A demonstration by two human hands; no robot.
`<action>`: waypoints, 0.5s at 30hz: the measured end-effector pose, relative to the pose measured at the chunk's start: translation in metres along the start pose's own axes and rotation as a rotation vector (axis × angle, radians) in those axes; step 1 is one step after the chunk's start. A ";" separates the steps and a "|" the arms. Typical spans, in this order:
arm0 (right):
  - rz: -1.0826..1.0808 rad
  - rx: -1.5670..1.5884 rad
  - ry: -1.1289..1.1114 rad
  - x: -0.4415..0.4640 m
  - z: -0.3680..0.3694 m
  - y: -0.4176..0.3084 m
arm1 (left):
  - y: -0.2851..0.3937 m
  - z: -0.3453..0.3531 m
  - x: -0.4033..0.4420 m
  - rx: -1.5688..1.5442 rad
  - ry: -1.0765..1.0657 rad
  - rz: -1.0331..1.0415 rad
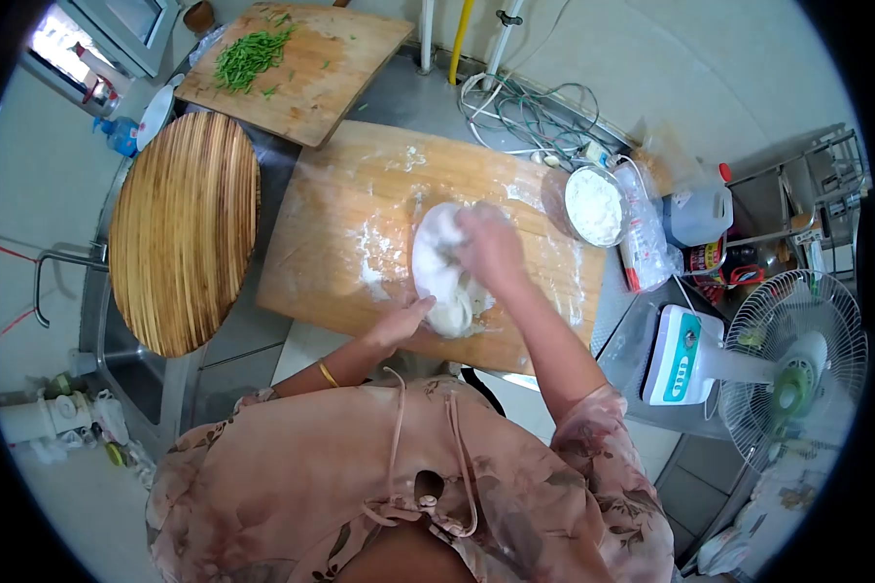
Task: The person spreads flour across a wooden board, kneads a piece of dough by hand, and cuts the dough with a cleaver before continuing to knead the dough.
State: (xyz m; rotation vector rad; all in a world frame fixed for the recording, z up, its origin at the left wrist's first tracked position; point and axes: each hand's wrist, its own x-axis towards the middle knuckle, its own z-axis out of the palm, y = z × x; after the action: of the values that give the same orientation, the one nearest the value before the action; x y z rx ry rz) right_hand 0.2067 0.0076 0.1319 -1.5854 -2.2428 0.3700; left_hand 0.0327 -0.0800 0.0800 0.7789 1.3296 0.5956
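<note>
A white bowl (426,255) is tipped on its side over the floured wooden board (321,233), its opening turned to the right. My left hand (399,323) grips the lower edge of the bowl, with some fingers hidden behind it. Reaching into the opening is my right hand (489,245), smeared by motion, so its fingers cannot be made out. Pale soft dough (452,316) lies on the board just below the bowl, close to my left fingertips. Loose flour (371,257) is scattered over the wood.
A bowl of flour (595,206) stands at the board's right edge. Chopped greens (251,60) lie on another board (369,44) behind. A round wooden lid (185,233) covers part of the sink at left. A fan (792,374) and coiled cables (535,112) are at right and back.
</note>
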 end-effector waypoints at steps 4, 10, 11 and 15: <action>-0.275 -0.013 -0.044 -0.049 0.043 -0.032 | 0.015 -0.040 0.029 0.728 0.289 0.341; -0.125 0.066 -0.124 -0.086 0.042 -0.038 | 0.070 0.029 0.050 0.980 0.382 0.844; -0.090 0.146 -0.075 -0.099 0.026 -0.038 | 0.062 0.037 0.056 1.011 0.339 0.833; 0.248 0.341 0.122 -0.160 0.036 -0.018 | 0.046 0.034 0.064 1.167 0.394 0.965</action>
State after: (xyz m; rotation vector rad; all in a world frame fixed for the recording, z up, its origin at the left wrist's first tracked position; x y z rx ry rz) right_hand 0.2231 -0.1491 0.0840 -1.6492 -1.7828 0.6652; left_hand 0.0786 -0.0080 0.0785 2.4328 1.5833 0.6977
